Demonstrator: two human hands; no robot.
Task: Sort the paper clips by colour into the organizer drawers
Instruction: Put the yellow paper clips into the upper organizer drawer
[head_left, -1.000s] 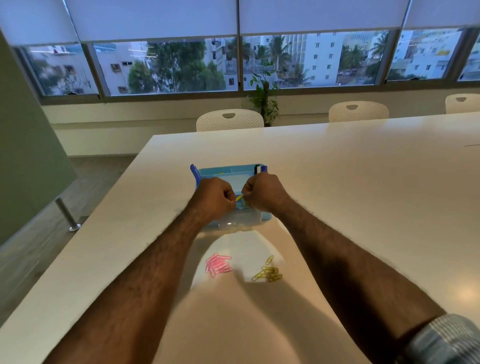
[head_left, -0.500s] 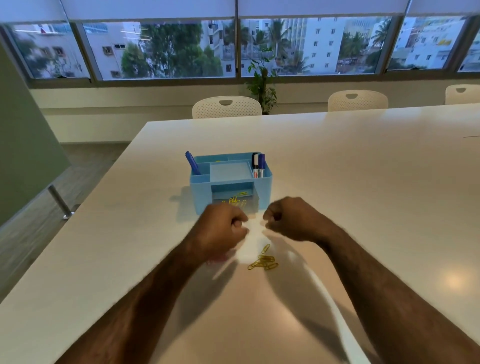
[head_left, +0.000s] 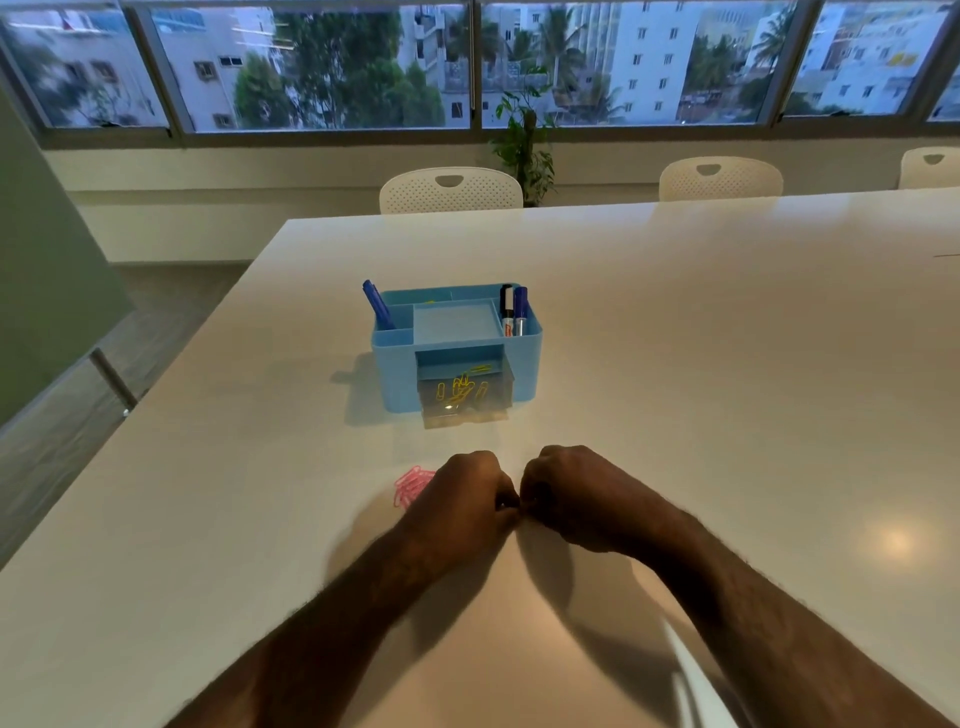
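A light blue desk organizer (head_left: 396, 375) stands on the white table (head_left: 737, 374). Its clear front drawer (head_left: 492, 410) is pulled out, with several yellow paper clips (head_left: 460, 389) lying in it. A small heap of pink paper clips (head_left: 409, 483) lies on the table, touching the left side of my left hand (head_left: 462, 501). My right hand (head_left: 576, 493) is beside it, and the curled fingertips of both meet low over the table in front of the drawer. The hands hide whatever lies beneath them, and I cannot see whether either holds a clip.
A blue pen (head_left: 378, 307) stands in the organizer's left slot and two markers (head_left: 514, 314) in its right slot. White chairs (head_left: 451, 189) (head_left: 719, 179) line the table's far edge. The table's left edge runs diagonally close by, with floor beyond.
Both hands pulled back from the organizer's drawer toward me and came down together where a yellow clip pile lay. That pile is now covered. The drawer stays open with yellow clips inside.
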